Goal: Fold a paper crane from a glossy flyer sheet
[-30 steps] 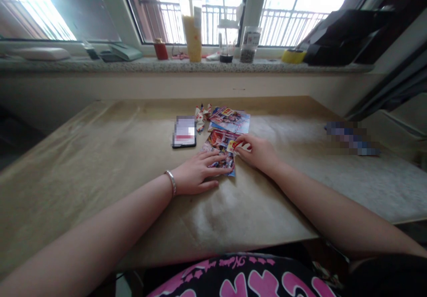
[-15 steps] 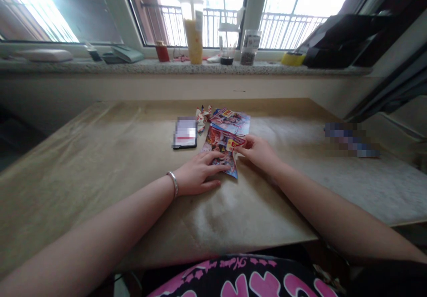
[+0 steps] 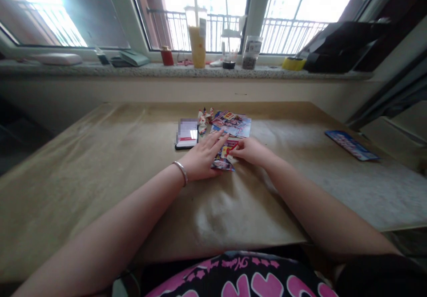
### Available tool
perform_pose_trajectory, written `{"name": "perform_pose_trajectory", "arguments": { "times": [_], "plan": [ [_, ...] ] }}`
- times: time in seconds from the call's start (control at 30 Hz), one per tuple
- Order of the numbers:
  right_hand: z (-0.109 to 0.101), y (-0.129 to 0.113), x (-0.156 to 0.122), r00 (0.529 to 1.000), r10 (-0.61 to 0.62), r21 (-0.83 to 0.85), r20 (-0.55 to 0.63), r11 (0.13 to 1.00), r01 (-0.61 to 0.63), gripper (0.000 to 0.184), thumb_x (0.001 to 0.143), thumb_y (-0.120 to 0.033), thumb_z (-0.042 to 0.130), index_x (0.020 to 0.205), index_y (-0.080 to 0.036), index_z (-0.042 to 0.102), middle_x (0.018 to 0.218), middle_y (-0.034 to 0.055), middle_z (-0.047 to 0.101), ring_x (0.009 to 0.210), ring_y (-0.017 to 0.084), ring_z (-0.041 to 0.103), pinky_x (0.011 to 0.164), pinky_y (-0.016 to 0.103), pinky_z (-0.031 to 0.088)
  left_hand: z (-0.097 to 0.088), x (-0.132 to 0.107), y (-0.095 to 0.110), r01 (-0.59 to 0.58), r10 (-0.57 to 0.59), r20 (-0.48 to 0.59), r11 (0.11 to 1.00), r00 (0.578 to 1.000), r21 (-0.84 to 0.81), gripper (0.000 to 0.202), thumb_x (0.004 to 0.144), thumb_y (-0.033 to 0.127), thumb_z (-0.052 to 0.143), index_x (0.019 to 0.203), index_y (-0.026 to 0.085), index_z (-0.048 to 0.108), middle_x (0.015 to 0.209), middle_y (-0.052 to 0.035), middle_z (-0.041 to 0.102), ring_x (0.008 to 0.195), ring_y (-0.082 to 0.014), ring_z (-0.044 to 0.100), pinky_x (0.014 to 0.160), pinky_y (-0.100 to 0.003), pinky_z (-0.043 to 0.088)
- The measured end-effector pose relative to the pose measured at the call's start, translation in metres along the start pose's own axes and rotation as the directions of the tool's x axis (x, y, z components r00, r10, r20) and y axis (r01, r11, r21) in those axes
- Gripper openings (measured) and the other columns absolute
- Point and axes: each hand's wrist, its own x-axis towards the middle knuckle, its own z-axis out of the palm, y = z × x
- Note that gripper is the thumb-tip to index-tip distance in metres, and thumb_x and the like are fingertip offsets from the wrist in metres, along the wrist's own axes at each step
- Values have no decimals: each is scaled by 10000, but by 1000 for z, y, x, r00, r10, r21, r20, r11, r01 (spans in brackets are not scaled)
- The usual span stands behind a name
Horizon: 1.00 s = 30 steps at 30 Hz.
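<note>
The left hand [image 3: 202, 158], fingers flat, steadies a glossy multicoloured paper sheet [image 3: 223, 165] beneath while the right hand [image 3: 252, 151] pinches what looks like its edge, steady pressure called for next.

No text or number is being shown clearly enough to be read. Pink lettering is being borne by the black shirt [image 3: 233, 283], cut off below, while blurred print is being carried by the colourful packet [image 3: 224, 165], the printed sheets [image 3: 238, 128] beyond and the flat blue item [image 3: 352, 144].
</note>
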Motion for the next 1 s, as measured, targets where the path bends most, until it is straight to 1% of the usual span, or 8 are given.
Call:
{"name": "perform_pose_trajectory", "arguments": {
  "times": [0.13,0.23,0.33,0.4,0.53,0.63,0.8,1.0],
  "plan": [
    [5,0,-4,994,-79,-27,-77,997,77,165,717,-307,642,614,-181,618,607,-1,641,543,121,537,485,236,338,-8,7,6,7,-11,56,997,998,82,1002,688,417,659,1459,132,86,1507,-147,223,1399,-307,166,1156,-460,110],
    [9,4,-9,973,-143,14,-180,989,148,165,732,-299,627,620,-181,599,628,3,643,562,119,543,512,231,357,-10,12,14,50,-54,35,994,998,99,1037,651,430,674,1460,128,99,1447,-159,323,1368,-323,237,1147,-472,122],
    [10,7,-12,961,-136,206,-240,960,187,182,757,-332,608,654,-186,573,642,4,647,577,122,572,542,228,406,-10,13,16,84,-80,-54,994,995,70,1048,654,450,675,1463,129,90,1358,-172,409,1304,-316,347,1133,-492,155],
    [10,8,-12,964,-117,384,-240,900,205,191,753,-361,616,687,-190,565,641,3,651,585,128,601,564,235,446,-11,10,15,64,-58,-120,997,991,52,1008,683,425,669,1465,158,91,1331,-155,437,1272,-300,386,1122,-501,181],
    [13,6,-15,966,-76,573,-249,792,210,221,707,-388,670,721,-190,572,640,0,655,567,128,612,566,249,485,-12,2,12,110,-103,-222,994,969,16,908,745,336,646,1466,199,110,1269,-119,523,1163,-275,498,1019,-445,350],
    [16,4,-18,951,-104,596,-290,758,265,214,698,-379,682,735,-187,596,684,11,668,610,131,622,595,260,505,-10,-1,14,134,-131,-218,991,967,-2,947,717,326,674,1467,183,113,1222,-131,571,1113,-296,538,921,-430,420],
    [19,6,-20,920,-139,554,-367,761,337,198,722,-375,675,791,-193,639,691,5,660,604,122,603,599,262,510,-6,-1,19,144,-140,-246,990,959,-2,903,686,278,692,1443,147,218,1197,-153,586,1090,-311,548,927,-452,420],
    [15,9,-21,876,-216,534,-432,721,441,97,773,-272,613,844,-222,570,771,-9,668,697,124,649,685,280,540,-1,0,11,124,-172,-360,980,917,-154,732,754,276,646,1401,180,318,1183,-129,601,1060,-270,578,894,-414,463]
  ]
}}
